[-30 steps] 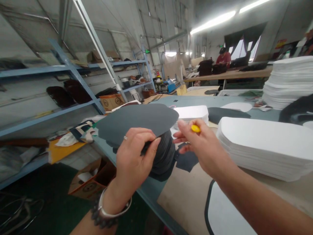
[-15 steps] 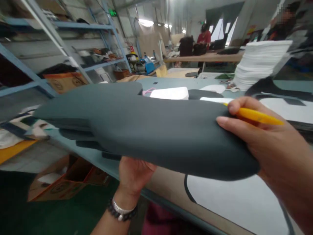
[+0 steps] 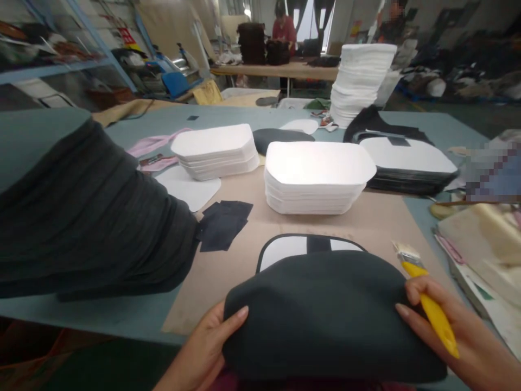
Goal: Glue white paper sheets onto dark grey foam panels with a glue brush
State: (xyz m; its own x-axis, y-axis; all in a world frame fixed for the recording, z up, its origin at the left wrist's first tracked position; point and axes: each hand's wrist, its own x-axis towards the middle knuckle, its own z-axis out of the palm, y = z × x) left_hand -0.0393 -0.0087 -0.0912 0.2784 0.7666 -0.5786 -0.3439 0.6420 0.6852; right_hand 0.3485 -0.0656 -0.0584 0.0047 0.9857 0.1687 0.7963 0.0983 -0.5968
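A dark grey rounded panel [image 3: 334, 315], apparently foam or fabric, is held up near the table's front edge. My left hand [image 3: 215, 336] grips its left side, thumb on top. On the right side, my right hand [image 3: 443, 312] pinches the panel's edge and also holds a paintbrush [image 3: 431, 315] with a yellow handle, its pale bristles pointing up and away. Behind the panel, and partly covered by it, lies a white piece [image 3: 280, 251] with a black border and a dark strip [image 3: 318, 244] at its top.
A tall stack of dark panels [image 3: 93, 217] stands at the left. Small black squares [image 3: 223, 222] lie beside it. White stacks [image 3: 319, 163] [image 3: 215, 144] sit farther back, with a black-edged stack [image 3: 411, 157] to the right. A person [image 3: 284, 30] works at a far table.
The dark panel has come away from the left stack, moving right and down in front of me. My left hand has shifted from underneath to its left edge. The view has turned right.
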